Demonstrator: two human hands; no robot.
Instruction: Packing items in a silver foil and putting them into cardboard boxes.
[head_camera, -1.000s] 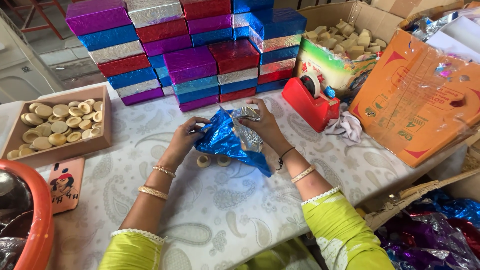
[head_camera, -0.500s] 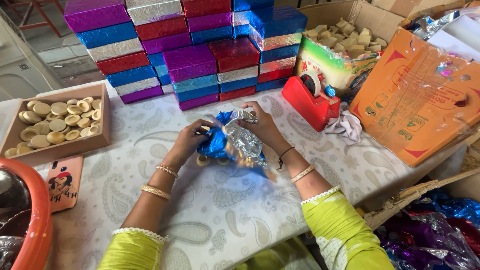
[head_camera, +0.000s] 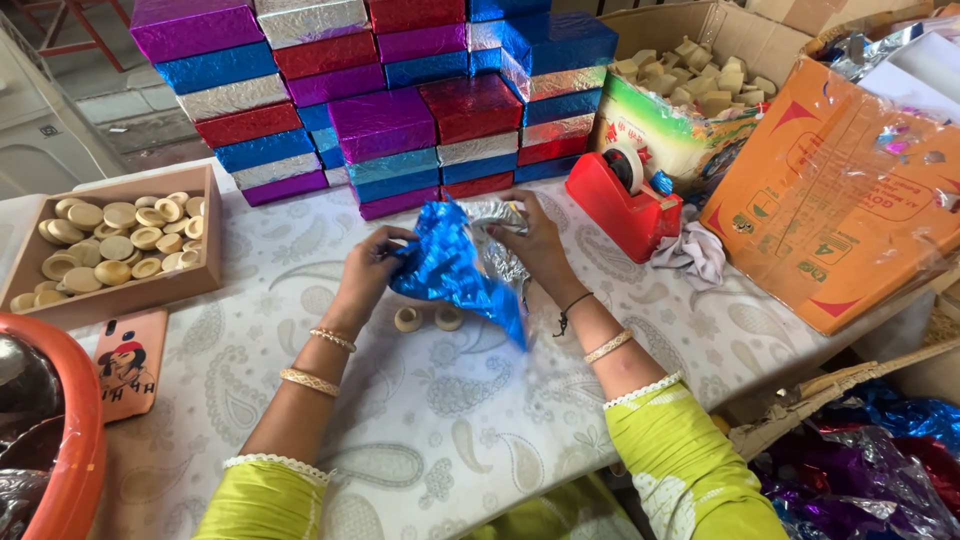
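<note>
Just in front of the stack of foil-wrapped boxes (head_camera: 380, 100) in purple, blue, red and silver, both hands work one crumpled sheet of shiny blue foil with a silver underside (head_camera: 455, 268), held a little above the desk (head_camera: 440, 420), which wears a white cloth with a grey paisley print. Left hand (head_camera: 368, 272) grips the sheet's left edge, fingers curled shut on the foil. Right hand (head_camera: 535, 250) clamps the silver side at the sheet's upper right, fingers bent over the crumpled part. Sheet hangs between the two hands, one blue corner pointing down toward the person. On the desk directly under the foil lie two small round tan pieces (head_camera: 407, 319), close together; whether they touch each other cannot be told. Left of the foil, well apart, an open shallow brown cardboard tray (head_camera: 120, 295) holds many more of the round tan pieces. Nearer the person than the tray, a flat pink phone case with a cartoon figure (head_camera: 127, 362), and beside it the rim of an orange plastic tub (head_camera: 75, 440). Right of the foil, near the right hand, a red tape dispenser (head_camera: 625, 205) with a crumpled white cloth (head_camera: 690, 255) against its base. Beyond the dispenser, a large orange cardboard carton (head_camera: 830, 190).
</note>
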